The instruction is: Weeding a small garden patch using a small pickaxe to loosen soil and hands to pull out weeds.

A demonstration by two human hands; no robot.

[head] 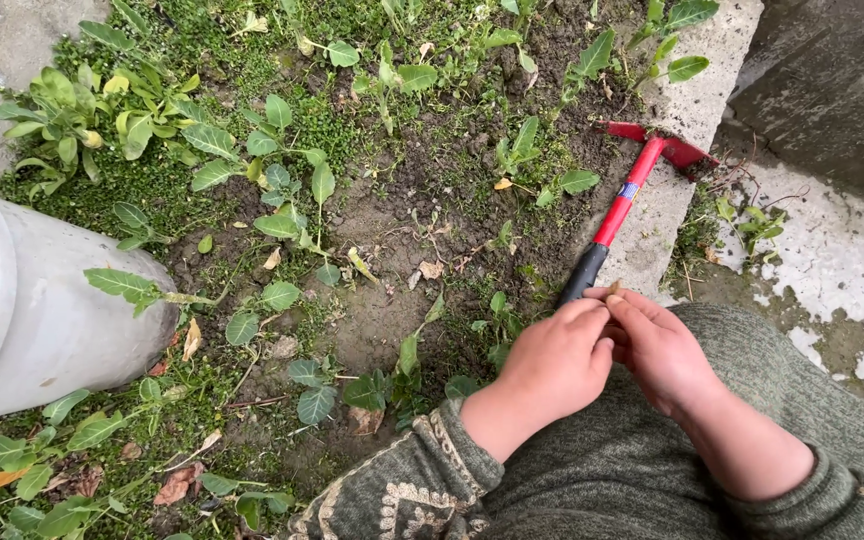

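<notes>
So I'm crouched at the garden bed (392,215), hands together over my knee. My left hand (552,365) and right hand (664,350) are touching at the fingertips, pinching something tiny between them, can't tell what. The red hoe (624,205) lies just ahead: blade on the concrete edge (697,105), black grip right by my knuckles. Looks like a pause in weeding; next would mean freeing a hand to take that grip. White bucket (42,310) sits off left among the weeds (282,215).
</notes>
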